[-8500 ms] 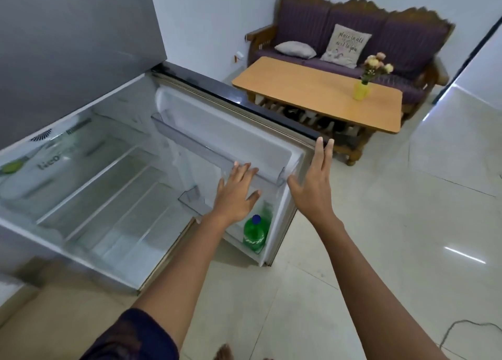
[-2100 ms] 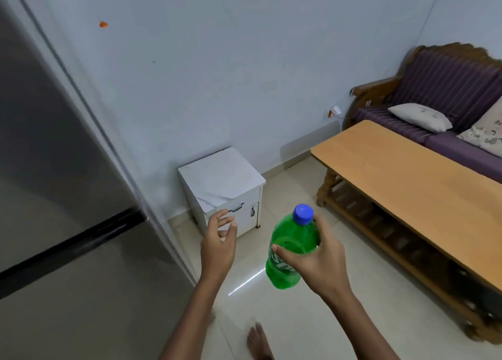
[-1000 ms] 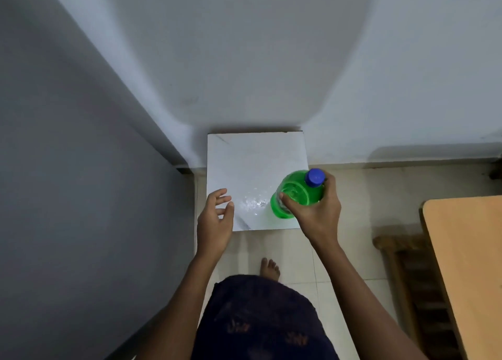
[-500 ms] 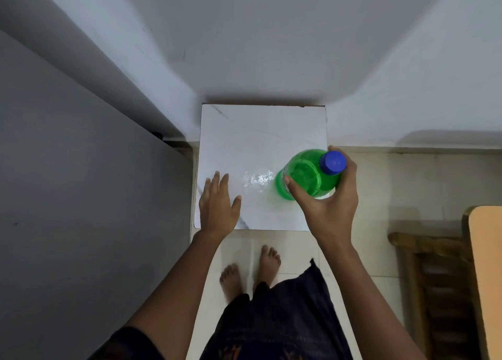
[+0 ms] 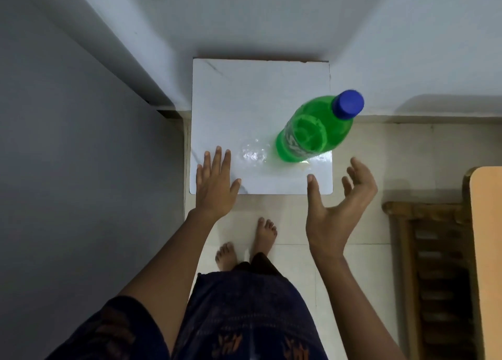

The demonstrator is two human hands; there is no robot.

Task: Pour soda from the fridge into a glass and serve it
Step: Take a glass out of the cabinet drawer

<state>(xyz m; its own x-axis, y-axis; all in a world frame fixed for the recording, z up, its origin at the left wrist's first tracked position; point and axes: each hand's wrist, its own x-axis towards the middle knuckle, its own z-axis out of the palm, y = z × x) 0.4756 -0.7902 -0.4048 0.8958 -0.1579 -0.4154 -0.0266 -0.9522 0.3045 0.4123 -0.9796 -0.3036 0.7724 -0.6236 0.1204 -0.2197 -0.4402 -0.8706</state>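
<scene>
A green soda bottle [image 5: 312, 131] with a blue cap [image 5: 348, 104] stands upright on the right part of a small white cabinet top [image 5: 244, 93]. A clear glass [image 5: 252, 153], hard to make out from above, sits just left of the bottle. My right hand [image 5: 336, 205] hovers below and right of the bottle, fingers spread, holding nothing. My left hand [image 5: 216, 183] lies flat and open over the cabinet top's front left corner, left of the glass.
The grey fridge side [image 5: 68, 169] fills the left. White walls [image 5: 271, 15] meet behind the cabinet. A wooden table [image 5: 486, 251] with a slatted lower shelf [image 5: 434, 278] stands at the right. My bare feet [image 5: 244, 243] stand on the tiled floor before the cabinet.
My right hand has let go of the bottle and drawn back towards me, leaving it standing on the cabinet. My left hand has stayed by the front left corner.
</scene>
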